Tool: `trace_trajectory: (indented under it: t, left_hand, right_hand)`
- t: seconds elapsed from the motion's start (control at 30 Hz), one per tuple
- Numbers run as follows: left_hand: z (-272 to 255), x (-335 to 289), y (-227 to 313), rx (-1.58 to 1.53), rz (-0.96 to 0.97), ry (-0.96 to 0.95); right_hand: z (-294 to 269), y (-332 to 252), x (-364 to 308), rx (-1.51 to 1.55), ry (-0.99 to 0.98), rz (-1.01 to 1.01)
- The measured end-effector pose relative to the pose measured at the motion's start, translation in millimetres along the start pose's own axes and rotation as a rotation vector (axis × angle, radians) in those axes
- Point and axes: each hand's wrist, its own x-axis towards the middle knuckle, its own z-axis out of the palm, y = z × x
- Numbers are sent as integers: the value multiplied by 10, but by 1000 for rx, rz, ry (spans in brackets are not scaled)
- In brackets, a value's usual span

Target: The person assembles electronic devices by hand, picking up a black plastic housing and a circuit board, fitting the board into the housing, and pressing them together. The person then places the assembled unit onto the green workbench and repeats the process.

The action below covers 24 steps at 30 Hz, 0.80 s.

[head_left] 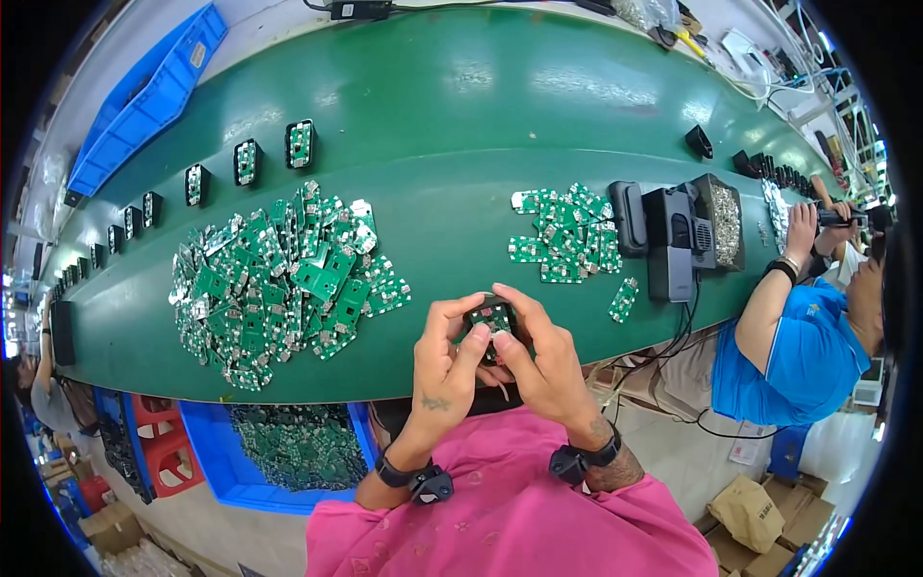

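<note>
Two hands meet at the near edge of the green desk (pixel 461 87), both closed around one small black housing (pixel 491 317) with a green circuit board seated in it. The left hand (pixel 444 361) grips its left side, thumb on top; the right hand (pixel 543 356) holds the right side, its fingers (pixel 514 298) curled narrowly over the far edge. Whether the board is fully pressed in is hard to tell. To the left lies a big heap of green boards (pixel 284 279), and a smaller heap (pixel 567 236) lies to the right, near a black tool stand (pixel 673 240). A row of filled black housings (pixel 245 162) runs along the far left. Below the desk, a blue bin (pixel 288 452) holds more boards. At the right, another person in a blue shirt (pixel 798 356) works
</note>
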Motion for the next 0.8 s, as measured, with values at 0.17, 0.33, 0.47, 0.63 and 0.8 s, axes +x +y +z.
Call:
trace_trajectory:
  t: [0.17, 0.33, 0.47, 0.63, 0.8]
  left_hand:
    - [18, 4, 1, 93, 108, 24]
    - [57, 76, -51, 163, 230, 98]
    - [-83, 151, -35, 179, 197, 170]
    - [-204, 154, 35, 99, 90, 217]
    - [-324, 145, 249, 208, 101, 174]
  right_hand:
    - [-1, -86, 35, 96, -24, 109]
    - [34, 75, 118, 148, 4, 84]
    - [67, 53, 326, 152, -110, 111]
    - [100, -28, 545, -58, -149, -81]
    - [127, -109, 684, 454, -253, 413]
